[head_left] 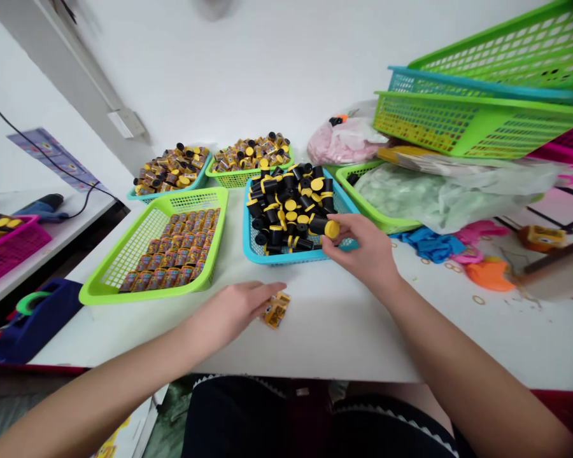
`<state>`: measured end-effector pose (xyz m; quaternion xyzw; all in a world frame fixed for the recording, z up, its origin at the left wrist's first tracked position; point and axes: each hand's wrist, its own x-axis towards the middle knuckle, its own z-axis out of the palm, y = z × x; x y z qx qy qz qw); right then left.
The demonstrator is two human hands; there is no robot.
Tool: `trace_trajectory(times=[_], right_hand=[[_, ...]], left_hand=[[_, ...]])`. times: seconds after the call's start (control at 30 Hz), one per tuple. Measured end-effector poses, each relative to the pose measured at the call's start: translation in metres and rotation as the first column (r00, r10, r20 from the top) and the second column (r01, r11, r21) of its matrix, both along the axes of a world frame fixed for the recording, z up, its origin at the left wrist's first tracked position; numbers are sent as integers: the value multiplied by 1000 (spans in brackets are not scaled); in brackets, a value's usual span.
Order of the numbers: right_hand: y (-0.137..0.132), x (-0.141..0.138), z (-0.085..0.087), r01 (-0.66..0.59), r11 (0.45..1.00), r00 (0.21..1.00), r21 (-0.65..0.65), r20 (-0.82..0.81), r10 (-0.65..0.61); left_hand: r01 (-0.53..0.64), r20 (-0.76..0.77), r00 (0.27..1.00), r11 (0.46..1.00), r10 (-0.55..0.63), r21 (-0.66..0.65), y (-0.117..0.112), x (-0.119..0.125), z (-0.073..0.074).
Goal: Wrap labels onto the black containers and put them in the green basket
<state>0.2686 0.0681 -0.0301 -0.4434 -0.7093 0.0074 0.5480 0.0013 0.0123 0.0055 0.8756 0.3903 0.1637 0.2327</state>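
Note:
My right hand (365,248) pinches a black tube with a yellow cap (325,227) at the near right corner of a blue basket (286,256) heaped with several such tubes. My left hand (236,308) rests on the white table (344,324), fingers closed on a small orange printed label (275,310) that lies flat on the surface. Left of the blue basket stands a green basket (124,273) with rows of labelled tubes laid side by side.
Two more baskets of labelled tubes (172,168) (251,156) stand behind. At right are stacked green and blue baskets (477,121), plastic bags (439,191), a pink bag (344,143) and loose coloured bits. At left, a tape dispenser (33,318), a pink basket (9,245) and a glue gun (42,207).

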Motion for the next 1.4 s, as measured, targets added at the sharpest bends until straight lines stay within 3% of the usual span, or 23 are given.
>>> trace_trajectory(times=[0.13,0.23,0.37,0.43,0.53,0.63,0.93,1.1,1.27,1.4], right_hand=[[-3,-6,2,-211,976,959,-58,-206,195],[-7,-9,6,-389,917,866,-92,-376,330],[-12,-5,9,-554,810,771,-191,-485,413],[-15,-4,11,-598,757,764,-264,-473,438],[-18,-4,12,-643,676,754,-360,-452,477],[-19,-6,10,-694,623,710,-362,-489,507],[-14,0,0,-763,579,614,-286,-601,512],[-16,-3,7,-725,603,676,-334,-511,530],[-15,-5,8,-655,678,748,-333,-411,521],[-14,-4,4,-657,673,746,-340,-422,516]], left_hand=[[-39,306,951,999,27,33,13,16,15],[-79,479,873,996,88,-40,22,32,7],[-124,462,863,972,206,-200,26,41,-20],[-85,420,888,964,188,-252,27,39,-30],[-5,415,902,964,119,-266,26,33,-35],[34,417,905,963,83,-266,24,29,-35],[17,369,925,961,90,-276,27,27,-43],[3,348,934,969,85,-245,26,28,-40],[-162,271,941,974,201,-160,30,27,-34],[-212,256,937,969,238,-125,33,26,-35]])
